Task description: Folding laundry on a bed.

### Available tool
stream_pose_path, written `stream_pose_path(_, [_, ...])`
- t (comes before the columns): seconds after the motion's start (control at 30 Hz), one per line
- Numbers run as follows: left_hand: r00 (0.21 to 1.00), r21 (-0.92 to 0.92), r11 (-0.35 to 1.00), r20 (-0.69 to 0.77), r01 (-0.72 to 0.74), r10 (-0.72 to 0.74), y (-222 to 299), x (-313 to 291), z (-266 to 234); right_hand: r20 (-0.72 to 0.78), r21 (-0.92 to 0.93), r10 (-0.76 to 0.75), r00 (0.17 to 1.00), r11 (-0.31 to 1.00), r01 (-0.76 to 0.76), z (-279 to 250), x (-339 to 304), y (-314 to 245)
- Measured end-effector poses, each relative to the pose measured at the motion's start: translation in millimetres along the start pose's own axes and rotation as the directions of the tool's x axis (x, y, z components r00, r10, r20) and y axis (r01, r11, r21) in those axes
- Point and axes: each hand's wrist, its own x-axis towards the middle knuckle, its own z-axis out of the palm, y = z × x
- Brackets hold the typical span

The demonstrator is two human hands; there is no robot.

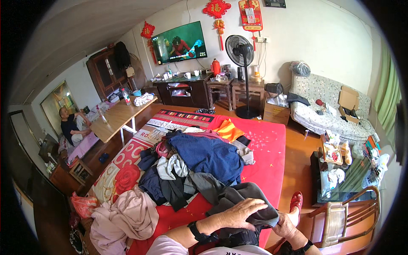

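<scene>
A dark grey garment (238, 196) lies at the near edge of the bed, its exact kind hidden by folds. My left hand (243, 212) rests across it with the fingers stretched out. At the garment's right end, my right hand (285, 226) is closed on its edge. Just beyond is a heap of clothes, with a dark blue patterned shirt (206, 155) on top. In the heap's left part lie a white cloth (172, 166) and several dark pieces. A pale pink garment (123, 216) is spread to the left of my arm.
The clothes lie on a red bed cover (267, 144). A wooden chair (346, 216) and a dark glass table (350, 182) stand to the right. Beyond the bed are a standing fan (240, 51) and a wooden table (123, 117). Another person (72, 127) sits at far left.
</scene>
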Motion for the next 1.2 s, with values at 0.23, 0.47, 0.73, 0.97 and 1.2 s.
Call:
stream_pose_path(0.23, [0.968, 0.41, 0.877, -0.087, 0.251, -0.237, -45.6, -26.3, 20.8, 0.072, 0.04, -0.061, 0.996, 0.998, 0.058, -5.1, 7.0, -5.5])
stream_pose_path(0.47, [0.899, -0.091, 0.954, -0.319, 0.286, -0.3, -45.6, -28.7, -20.8, 0.071, 0.388, 0.143, 0.987, 0.908, -0.16, -4.6, 16.8, -41.4])
stream_pose_path(0.73, [0.605, -0.029, 0.843, -0.683, 0.537, -0.409, -46.0, -54.5, -163.1, 0.144, 0.058, 0.375, 0.916, 0.921, -0.386, -3.7, 0.1, -39.4])
stream_pose_path(0.97, [0.602, 0.472, 0.531, -0.793, 0.704, -0.094, -23.6, -60.7, -257.5, 0.107, -0.038, 0.358, 0.928, 0.934, -0.356, 2.8, -11.3, -2.3])
stream_pose_path(1.2, [0.665, 0.392, 0.617, -0.684, 0.682, -0.3, -108.8, -119.7, -175.5, 0.181, -0.146, 0.429, 0.885, 0.902, -0.407, 6.3, -7.5, 16.6])
